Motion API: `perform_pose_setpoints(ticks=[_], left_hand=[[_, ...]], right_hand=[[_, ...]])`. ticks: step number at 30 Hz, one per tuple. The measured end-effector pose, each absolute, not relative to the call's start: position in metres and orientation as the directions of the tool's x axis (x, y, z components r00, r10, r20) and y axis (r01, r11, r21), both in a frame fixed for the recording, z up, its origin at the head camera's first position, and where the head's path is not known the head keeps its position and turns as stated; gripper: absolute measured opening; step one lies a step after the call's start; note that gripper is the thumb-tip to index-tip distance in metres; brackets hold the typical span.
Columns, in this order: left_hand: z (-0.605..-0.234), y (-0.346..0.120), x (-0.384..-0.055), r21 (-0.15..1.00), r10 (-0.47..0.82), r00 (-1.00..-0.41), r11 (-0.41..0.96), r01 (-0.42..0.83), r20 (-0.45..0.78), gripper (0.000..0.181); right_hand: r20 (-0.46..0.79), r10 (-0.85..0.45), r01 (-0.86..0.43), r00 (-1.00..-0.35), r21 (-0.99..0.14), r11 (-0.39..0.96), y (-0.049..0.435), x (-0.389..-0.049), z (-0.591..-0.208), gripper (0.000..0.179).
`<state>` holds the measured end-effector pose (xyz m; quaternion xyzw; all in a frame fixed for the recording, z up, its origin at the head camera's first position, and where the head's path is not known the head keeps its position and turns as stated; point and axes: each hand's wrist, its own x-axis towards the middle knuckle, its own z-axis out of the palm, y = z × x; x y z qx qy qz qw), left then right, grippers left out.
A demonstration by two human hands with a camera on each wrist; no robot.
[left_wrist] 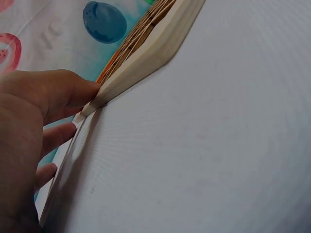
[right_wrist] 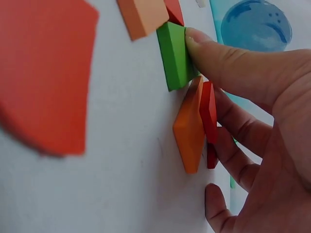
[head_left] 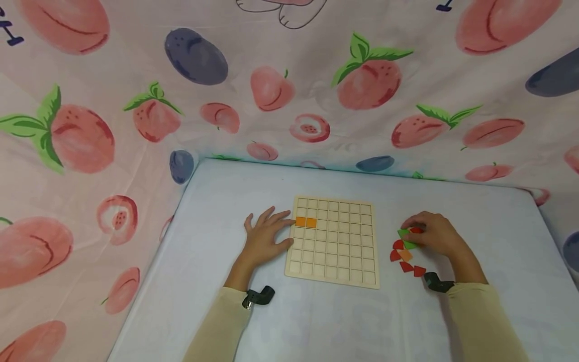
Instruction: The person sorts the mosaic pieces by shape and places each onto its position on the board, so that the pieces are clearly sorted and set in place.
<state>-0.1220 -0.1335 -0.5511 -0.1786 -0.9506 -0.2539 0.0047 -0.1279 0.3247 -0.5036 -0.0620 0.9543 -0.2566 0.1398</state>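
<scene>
My left hand (head_left: 262, 241) lies on the white table with spread fingers. Its thumb and index finger touch the left edge of a square wooden grid board (head_left: 336, 281); the left wrist view shows fingers against the board's rim (left_wrist: 146, 65). Two orange squares (head_left: 311, 223) occupy neighbouring cells at the board's left side. Over a group of coloured pieces right of the board, my right hand (head_left: 436, 234) has bent fingers. Its thumb touches a green piece (right_wrist: 175, 56); any grip is hidden. Beside the fingers are an orange piece (right_wrist: 190, 128) and red pieces (right_wrist: 209, 111).
Several red rounded-edge pieces (head_left: 406, 267) and an orange square (head_left: 405, 255) lie near the right hand. Dark wrist cameras (head_left: 262, 295) sit on both wrists. A fruit-patterned cloth (head_left: 271, 55) rises behind the table (head_left: 334, 327) and along its left.
</scene>
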Motion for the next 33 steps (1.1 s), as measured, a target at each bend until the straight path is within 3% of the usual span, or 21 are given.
perform_pose_setpoints(ticks=[25, 33], left_hand=[[-0.5504, -0.1337, -0.1225, 0.475, 0.334, -0.936, 0.811, 0.343, 0.107, 0.046], [-0.5495, -0.1325, -0.1219, 0.487, 0.328, -0.938, 0.804, 0.341, 0.115, 0.046]], right_hand=[[-0.309, -0.129, 0.066, -0.942, -0.55, 0.833, 0.3287, -0.1316, -0.5061, 0.024], [-0.276, -0.119, 0.06, -0.954, -0.563, 0.824, 0.3264, -0.1278, -0.5023, 0.02]])
